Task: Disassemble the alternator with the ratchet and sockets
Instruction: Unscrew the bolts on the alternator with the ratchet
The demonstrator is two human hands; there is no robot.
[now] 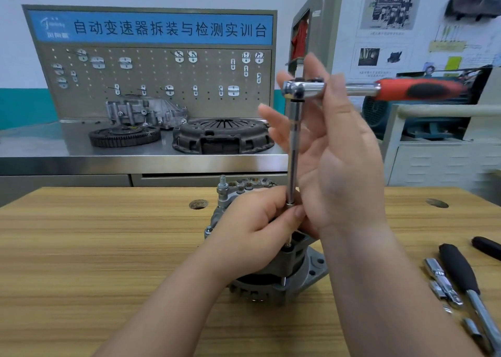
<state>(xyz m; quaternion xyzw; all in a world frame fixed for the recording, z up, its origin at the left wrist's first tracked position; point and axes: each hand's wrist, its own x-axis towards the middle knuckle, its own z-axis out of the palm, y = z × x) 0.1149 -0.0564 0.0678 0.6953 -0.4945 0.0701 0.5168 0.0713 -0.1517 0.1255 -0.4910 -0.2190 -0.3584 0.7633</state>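
A grey alternator [295, 275] stands on the wooden bench, its rear end up. A ratchet [303, 87] with a red and black handle [423, 89] sits atop a long chrome extension bar [293, 150] that stands upright over a bolt on the alternator's housing. My left hand [257, 221] pinches the lower end of the extension bar, where the socket is hidden by my fingers. My right hand [339, 150] is raised beside the bar with fingers spread and fairly straight, and the ratchet's shaft passes across them near the head.
At the bench's right lie chrome sockets and an adapter [440, 283], a black-handled tool [461, 272] and another black handle [486, 247]. A hole [198, 204] is in the benchtop. Behind stand a steel counter with a clutch cover [222, 135], flywheel [124, 137] and pegboard [157, 77].
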